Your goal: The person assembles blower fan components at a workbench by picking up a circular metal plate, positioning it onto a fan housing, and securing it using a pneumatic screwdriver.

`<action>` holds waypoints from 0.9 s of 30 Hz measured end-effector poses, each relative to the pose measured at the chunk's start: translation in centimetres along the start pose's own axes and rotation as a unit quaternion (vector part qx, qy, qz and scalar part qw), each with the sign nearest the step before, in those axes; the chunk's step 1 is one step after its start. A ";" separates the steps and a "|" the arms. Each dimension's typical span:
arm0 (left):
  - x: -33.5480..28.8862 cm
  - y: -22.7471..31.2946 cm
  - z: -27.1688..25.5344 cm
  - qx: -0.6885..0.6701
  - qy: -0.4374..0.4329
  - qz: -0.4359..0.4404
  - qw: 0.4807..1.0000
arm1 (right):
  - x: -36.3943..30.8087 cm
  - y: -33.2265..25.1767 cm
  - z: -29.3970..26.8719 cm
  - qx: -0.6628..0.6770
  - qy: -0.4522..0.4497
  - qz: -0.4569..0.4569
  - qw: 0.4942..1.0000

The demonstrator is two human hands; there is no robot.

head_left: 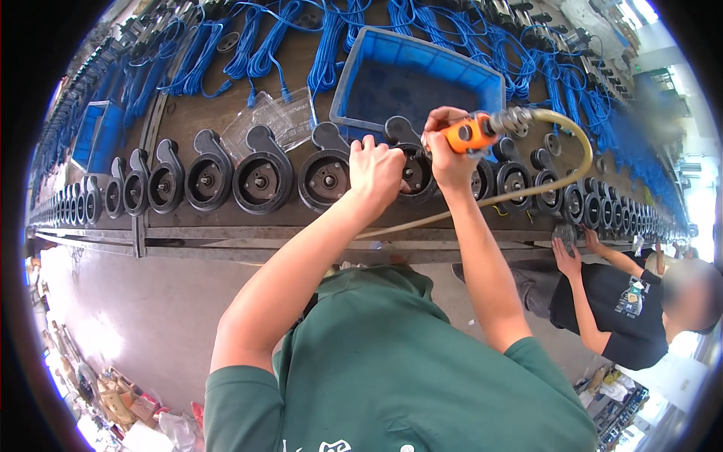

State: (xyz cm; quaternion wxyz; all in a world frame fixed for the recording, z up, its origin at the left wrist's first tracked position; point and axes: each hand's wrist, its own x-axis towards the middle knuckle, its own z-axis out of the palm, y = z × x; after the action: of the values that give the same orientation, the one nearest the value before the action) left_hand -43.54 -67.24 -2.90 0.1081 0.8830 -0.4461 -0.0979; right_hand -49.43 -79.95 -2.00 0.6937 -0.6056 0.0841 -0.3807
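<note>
My right hand is wrapped round an orange air-powered screwdriver with a pale hose running off its back end. The tool is held over a black round housing with an arm-shaped top. Against the left side of that housing, my left hand has its fingers curled in; its fingertips, and whatever they hold, are hidden. Similar black housings with a metal shaft at the centre stand in a long row to both sides.
Behind the row sits a blue plastic bin. Clear plastic sheets lie left of it. Coiled blue cables line the bench's far side. The yellowish hose loops to the right. A co-worker in black works farther along the bench.
</note>
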 end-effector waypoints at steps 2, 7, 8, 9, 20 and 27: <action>0.0 0.0 0.3 0.008 0.001 0.000 1.000 | -1.1 -1.5 -0.2 0.000 0.017 0.015 1.000; 0.0 -0.2 0.4 0.000 -0.003 -0.002 1.000 | -3.9 -2.4 -1.0 0.013 0.008 0.041 0.999; 0.0 -0.1 0.4 -0.001 -0.006 -0.003 1.000 | -4.1 -2.5 -1.0 0.010 0.014 0.039 0.999; 0.0 -0.1 0.5 -0.001 -0.003 0.000 1.000 | -4.2 -2.5 -1.0 0.008 0.019 0.037 0.999; 0.3 -0.1 0.2 -0.011 -0.020 0.003 1.000 | -4.3 -2.4 -1.2 0.021 0.022 0.043 0.999; 0.4 0.0 -0.1 -0.017 -0.027 0.001 0.999 | -4.9 -1.5 -1.6 -0.020 -0.024 0.033 0.999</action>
State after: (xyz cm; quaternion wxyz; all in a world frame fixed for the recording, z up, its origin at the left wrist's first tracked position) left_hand -43.24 -67.59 -2.80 0.1113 0.8776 -0.4479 -0.1295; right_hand -54.46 -78.09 -2.72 0.6954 -0.6252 0.0947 -0.3415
